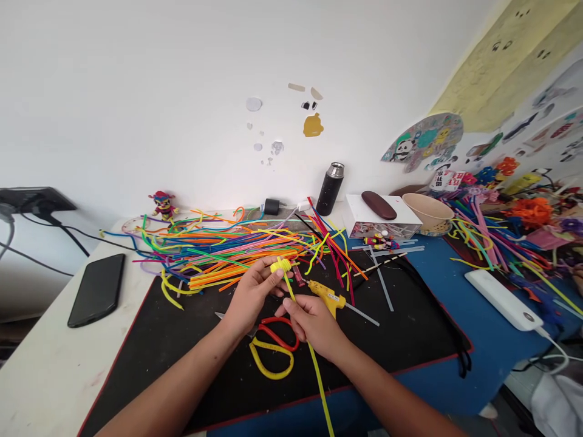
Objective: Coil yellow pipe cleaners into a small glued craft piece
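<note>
My left hand [260, 284] pinches a small coil of yellow pipe cleaner [281, 266] above the black mat. From the coil a long yellow strand [320, 379] runs down toward the front edge, and my right hand [311, 317] grips it partway along. Just under my hands lie scissors with one red and one yellow handle [272, 368]; their blades are partly hidden by my left wrist. Beyond my right hand rests a yellow glue gun [327, 295] with a clear glue stick in its back end.
Loose coloured pipe cleaners [237, 243] spread behind the mat [182, 364]. A phone [97, 288] lies left. At the back stand a black bottle [330, 189], a white box [364, 212] and a bowl [428, 215]. A white power strip [503, 300] lies right.
</note>
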`<control>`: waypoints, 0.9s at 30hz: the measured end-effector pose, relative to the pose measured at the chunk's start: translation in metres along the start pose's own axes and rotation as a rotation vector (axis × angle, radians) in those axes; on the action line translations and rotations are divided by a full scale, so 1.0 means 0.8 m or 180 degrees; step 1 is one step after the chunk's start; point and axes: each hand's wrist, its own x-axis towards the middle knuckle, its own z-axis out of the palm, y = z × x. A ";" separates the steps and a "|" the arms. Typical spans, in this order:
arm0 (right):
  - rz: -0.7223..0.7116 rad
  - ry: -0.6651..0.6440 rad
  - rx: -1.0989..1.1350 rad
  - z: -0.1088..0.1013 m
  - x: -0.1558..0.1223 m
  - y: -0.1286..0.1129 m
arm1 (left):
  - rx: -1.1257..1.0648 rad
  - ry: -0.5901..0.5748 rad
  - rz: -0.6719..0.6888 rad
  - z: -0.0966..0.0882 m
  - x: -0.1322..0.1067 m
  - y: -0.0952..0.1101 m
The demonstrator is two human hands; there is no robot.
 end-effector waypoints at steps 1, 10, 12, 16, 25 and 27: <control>0.0001 -0.0013 0.0017 0.001 0.000 0.000 | 0.0014 -0.0003 -0.0001 0.000 0.000 0.000; -0.0014 -0.0074 0.0010 0.007 -0.002 0.002 | -0.0014 0.0013 -0.0007 0.002 0.000 0.000; -0.0033 -0.0087 0.0021 0.009 -0.002 0.003 | -0.0060 0.0036 -0.0040 0.002 -0.001 0.001; -0.0031 -0.0106 0.0064 0.011 -0.002 0.004 | -0.0152 0.0071 -0.0135 0.002 -0.001 0.002; -0.0011 -0.0138 0.0107 0.012 -0.001 0.005 | -0.0183 -0.0031 -0.0158 -0.005 0.001 -0.004; -0.0011 -0.0139 0.0111 0.013 -0.001 0.004 | -0.0087 -0.0071 -0.0123 -0.006 0.001 -0.005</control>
